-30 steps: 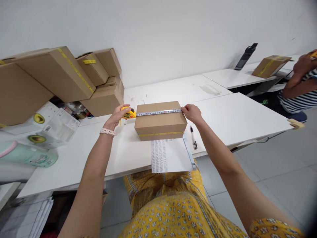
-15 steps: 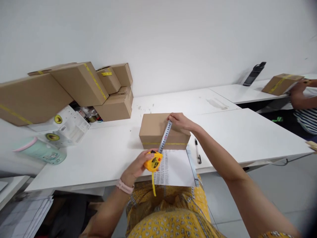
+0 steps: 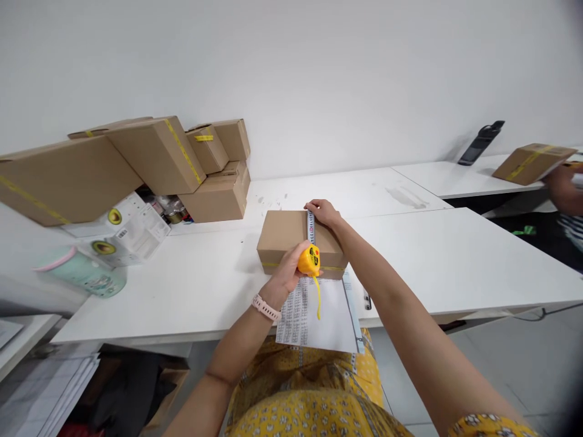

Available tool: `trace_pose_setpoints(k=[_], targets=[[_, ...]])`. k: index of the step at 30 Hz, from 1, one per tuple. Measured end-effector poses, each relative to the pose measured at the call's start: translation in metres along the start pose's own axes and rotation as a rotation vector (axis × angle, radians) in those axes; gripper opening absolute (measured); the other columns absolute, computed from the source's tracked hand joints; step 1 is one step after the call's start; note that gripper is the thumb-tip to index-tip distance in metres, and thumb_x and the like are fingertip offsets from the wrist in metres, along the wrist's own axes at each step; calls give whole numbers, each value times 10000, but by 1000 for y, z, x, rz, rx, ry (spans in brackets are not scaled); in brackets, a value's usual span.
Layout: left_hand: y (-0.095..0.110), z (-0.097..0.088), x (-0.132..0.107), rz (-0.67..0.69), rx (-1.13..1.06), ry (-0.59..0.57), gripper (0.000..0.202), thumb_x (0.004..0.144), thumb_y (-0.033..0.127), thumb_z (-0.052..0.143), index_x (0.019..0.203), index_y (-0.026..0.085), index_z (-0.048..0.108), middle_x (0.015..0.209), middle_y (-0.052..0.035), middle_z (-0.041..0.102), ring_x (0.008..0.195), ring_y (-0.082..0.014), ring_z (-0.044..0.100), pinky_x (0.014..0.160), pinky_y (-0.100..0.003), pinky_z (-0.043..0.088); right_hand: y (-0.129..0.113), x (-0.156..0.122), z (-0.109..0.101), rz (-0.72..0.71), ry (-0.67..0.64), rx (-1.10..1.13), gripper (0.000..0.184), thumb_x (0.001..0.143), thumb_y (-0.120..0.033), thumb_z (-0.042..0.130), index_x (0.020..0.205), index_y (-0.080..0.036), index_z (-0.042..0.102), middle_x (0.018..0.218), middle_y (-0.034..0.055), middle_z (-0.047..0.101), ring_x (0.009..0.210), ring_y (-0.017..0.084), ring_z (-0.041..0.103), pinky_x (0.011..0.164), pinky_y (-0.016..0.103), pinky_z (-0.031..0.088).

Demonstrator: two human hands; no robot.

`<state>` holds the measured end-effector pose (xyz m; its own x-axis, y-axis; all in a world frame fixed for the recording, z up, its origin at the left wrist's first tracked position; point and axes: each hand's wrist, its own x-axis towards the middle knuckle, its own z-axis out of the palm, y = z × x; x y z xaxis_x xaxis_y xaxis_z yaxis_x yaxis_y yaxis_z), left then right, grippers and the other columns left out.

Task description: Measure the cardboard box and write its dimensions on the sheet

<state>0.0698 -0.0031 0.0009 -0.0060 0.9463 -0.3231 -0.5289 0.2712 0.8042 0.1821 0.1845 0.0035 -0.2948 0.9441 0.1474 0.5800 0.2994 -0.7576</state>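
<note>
A closed cardboard box [image 3: 285, 230] with a yellow tape strip along its front side lies on the white table in front of me. My left hand [image 3: 288, 270] grips a yellow tape measure [image 3: 310, 261] at the box's near top edge; a yellow strap dangles from its case. The silver measuring blade [image 3: 310, 227] runs across the box top, away from me. At the box's far edge, my right hand [image 3: 322, 211] pinches the blade's end. Partly under the box is a printed sheet [image 3: 314, 321] with rows of handwriting, overhanging the table's front edge.
Several taped cardboard boxes [image 3: 155, 152] are stacked at the back left, by a white avocado-print box [image 3: 132, 233] and a mint tumbler [image 3: 84, 273]. A pen [image 3: 367, 300] lies right of the sheet. Far right are a dark bottle [image 3: 480, 144], another box [image 3: 531, 164] and a co-worker's hand [image 3: 562, 185].
My left hand brought the tape measure up and right, against the box. My right hand shifted to the far edge, and the blade went from slanting to lying straight across the top.
</note>
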Motion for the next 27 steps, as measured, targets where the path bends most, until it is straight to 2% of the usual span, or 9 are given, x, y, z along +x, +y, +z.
trace_pose_setpoints(k=[4, 9, 17, 23, 27], targets=[[2, -1, 3, -15, 19, 9, 241, 807, 355, 770, 841, 146, 656, 810, -41, 663, 687, -146, 627, 646, -323, 605, 13, 12, 5, 17, 55, 23, 329, 904, -448, 522, 897, -191, 726, 912, 51, 751, 808, 194, 613, 762, 307, 454], [5, -1, 6, -27, 35, 5, 280, 793, 389, 779, 897, 155, 668, 882, -75, 700, 752, -181, 664, 660, -341, 610, 24, 25, 9, 83, 107, 8, 313, 885, -469, 552, 946, -217, 726, 1024, 46, 758, 883, 203, 629, 826, 336, 462], [1, -1, 6, -18, -18, -2, 367, 763, 444, 809, 928, 159, 648, 897, -86, 703, 770, -192, 675, 656, -342, 619, 18, 23, 7, 121, 55, -108, 255, 858, -466, 621, 895, -235, 722, 994, 45, 768, 870, 211, 653, 852, 359, 476], [1, -4, -6, -35, 1, 2, 400, 757, 473, 813, 933, 146, 663, 918, -94, 707, 754, -193, 662, 602, -341, 617, 20, 21, 9, 103, 14, -105, 279, 865, -493, 598, 946, -258, 725, 1040, 26, 758, 909, 212, 653, 907, 385, 466], [-8, -10, -24, -30, -8, 27, 439, 713, 497, 841, 934, 154, 677, 969, -85, 690, 789, -196, 646, 586, -348, 619, 18, 18, 10, 92, 8, -102, 248, 864, -470, 599, 931, -260, 716, 1046, 22, 753, 899, 213, 648, 896, 392, 467]])
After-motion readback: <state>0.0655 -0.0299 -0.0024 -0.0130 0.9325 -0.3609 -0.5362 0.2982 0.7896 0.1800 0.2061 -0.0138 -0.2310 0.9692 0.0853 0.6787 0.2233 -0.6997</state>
